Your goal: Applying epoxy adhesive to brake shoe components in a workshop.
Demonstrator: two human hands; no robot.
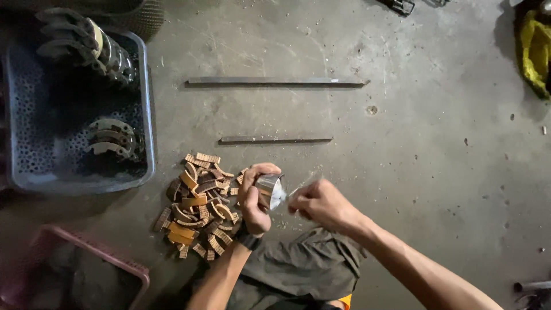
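My left hand (252,201) is wrapped around a curved metal shoe (271,189), fingers (263,170) curled over its top edge and thumb underneath, holding it up just above my lap. The shiny face of the shoe tilts toward my right hand (321,204). That hand sits just beside it, fingers pressed together in a pinch around something thin and blurred that reaches to the metal; I cannot tell what it is. A dark band (248,240) sits on my left wrist.

Right beside my left hand, on the concrete floor (413,143), lies a pile of brown lining strips (198,206), curved pieces heaped over one another, some ribbed and pale on the edge. The pile almost touches my knuckles.

Up and to the left stands a blue-grey perforated basket (146,115) on the floor. Inside it are two stacks of curved metal shoes, one stack (86,43) at the far end and another (112,138) nearer to me. A pink basket (109,261) sits at my lower left, its rim showing.

Ahead of me two flat metal bars lie on the floor, a long one (275,81) farther off and a shorter one (275,139) nearer, roughly parallel and well apart from my hands. Something yellow (536,51) rests at the far right edge. My dark trousers (304,270) fill the space between my forearms.
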